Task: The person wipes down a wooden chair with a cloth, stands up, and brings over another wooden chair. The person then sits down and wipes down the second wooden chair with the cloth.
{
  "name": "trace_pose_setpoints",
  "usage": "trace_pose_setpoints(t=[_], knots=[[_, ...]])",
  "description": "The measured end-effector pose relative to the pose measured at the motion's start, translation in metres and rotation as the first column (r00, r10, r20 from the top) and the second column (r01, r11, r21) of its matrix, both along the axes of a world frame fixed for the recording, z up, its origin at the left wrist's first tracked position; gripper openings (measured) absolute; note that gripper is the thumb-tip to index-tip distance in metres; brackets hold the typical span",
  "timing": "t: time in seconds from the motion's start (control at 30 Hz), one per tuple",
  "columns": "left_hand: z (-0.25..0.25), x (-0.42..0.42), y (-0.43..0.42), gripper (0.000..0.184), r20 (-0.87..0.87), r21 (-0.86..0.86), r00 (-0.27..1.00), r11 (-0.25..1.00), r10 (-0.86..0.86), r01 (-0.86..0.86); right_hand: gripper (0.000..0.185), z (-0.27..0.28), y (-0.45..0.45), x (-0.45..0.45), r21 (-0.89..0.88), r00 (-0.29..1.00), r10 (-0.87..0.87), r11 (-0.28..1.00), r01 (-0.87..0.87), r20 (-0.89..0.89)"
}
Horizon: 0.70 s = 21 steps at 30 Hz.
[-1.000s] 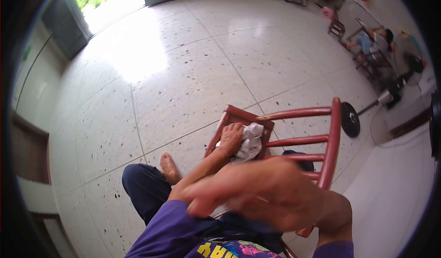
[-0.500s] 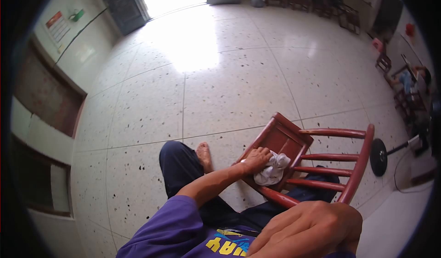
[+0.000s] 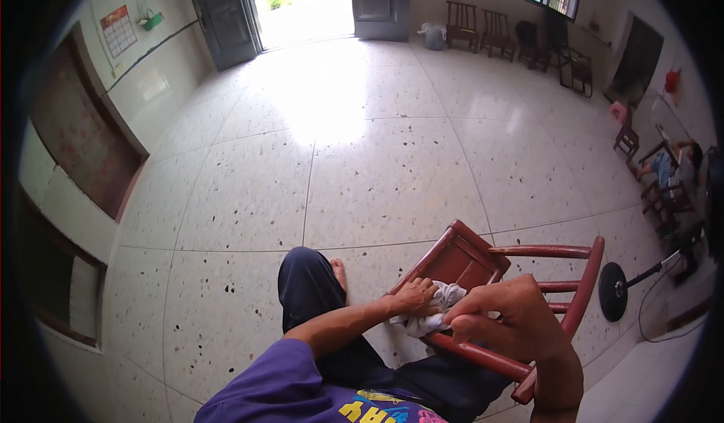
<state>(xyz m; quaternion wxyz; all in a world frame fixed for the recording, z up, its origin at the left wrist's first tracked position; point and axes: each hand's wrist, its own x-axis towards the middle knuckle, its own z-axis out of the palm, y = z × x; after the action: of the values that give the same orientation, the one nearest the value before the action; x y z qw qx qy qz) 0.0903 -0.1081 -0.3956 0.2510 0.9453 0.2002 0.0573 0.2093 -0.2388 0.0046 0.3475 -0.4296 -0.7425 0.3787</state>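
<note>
A red wooden chair (image 3: 477, 263) stands in front of my lap, its spindled backrest on the right. My left hand (image 3: 415, 297) presses on a white cloth (image 3: 420, 325) at the near-left part of the seat, fingers bent over the cloth. My right hand (image 3: 516, 319) hangs above the chair's near side, between the camera and the backrest. Its fingers are curled in, with their tips beside the cloth. Whether they pinch the cloth or anything else is hidden. The right forearm and hand cover part of the backrest spindles.
A round black stand base (image 3: 613, 291) with a pole is right of the chair. Several wooden chairs (image 3: 498, 34) line the far wall near a grey bin (image 3: 434, 37). A seated person (image 3: 667, 170) is at the far right. The double door (image 3: 381, 4) stands open ahead.
My right hand has moved forward from near my chest to beside the cloth. The cloth and left hand have shifted slightly toward the seat's near-left edge. The view has tilted up.
</note>
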Motion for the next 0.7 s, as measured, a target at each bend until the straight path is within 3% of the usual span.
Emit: trace_pose_setpoints(t=[0.1,0.3,0.47,0.5,0.57,0.6,0.7], knots=[[0.009,-0.003,-0.006,0.096,-0.016,-0.118,1.000,0.993,0.002,-0.004,0.018,0.000,0.002,-0.002,0.045,0.998,-0.029,0.999,0.026,0.059],[0.045,0.000,-0.022,0.084,-0.136,-0.103,0.987,0.989,0.089,-0.104,0.017,-0.005,0.008,-0.004,0.130,0.989,-0.120,0.986,0.108,0.089],[0.029,0.004,-0.023,0.076,-0.033,-0.042,0.992,0.992,0.120,-0.122,0.015,-0.010,0.014,-0.002,0.111,0.968,-0.188,0.979,0.171,0.165],[0.024,0.004,-0.025,0.075,0.011,-0.025,0.992,0.992,0.125,-0.124,0.015,-0.012,0.016,-0.002,0.188,0.959,-0.190,0.970,0.151,0.209],[-0.048,0.011,-0.014,0.074,0.044,0.016,0.994,0.995,0.095,-0.096,0.015,-0.019,0.017,-0.002,0.263,0.949,-0.186,0.958,0.117,0.254],[-0.060,0.016,-0.016,0.073,0.050,0.036,0.994,0.994,0.099,-0.101,0.016,-0.018,0.017,0.000,0.253,0.937,-0.179,0.962,0.102,0.301],[-0.045,0.022,-0.019,0.068,0.040,0.077,0.991,0.988,0.129,-0.132,0.021,-0.029,0.017,0.003,0.281,0.910,-0.173,0.957,0.065,0.377]])
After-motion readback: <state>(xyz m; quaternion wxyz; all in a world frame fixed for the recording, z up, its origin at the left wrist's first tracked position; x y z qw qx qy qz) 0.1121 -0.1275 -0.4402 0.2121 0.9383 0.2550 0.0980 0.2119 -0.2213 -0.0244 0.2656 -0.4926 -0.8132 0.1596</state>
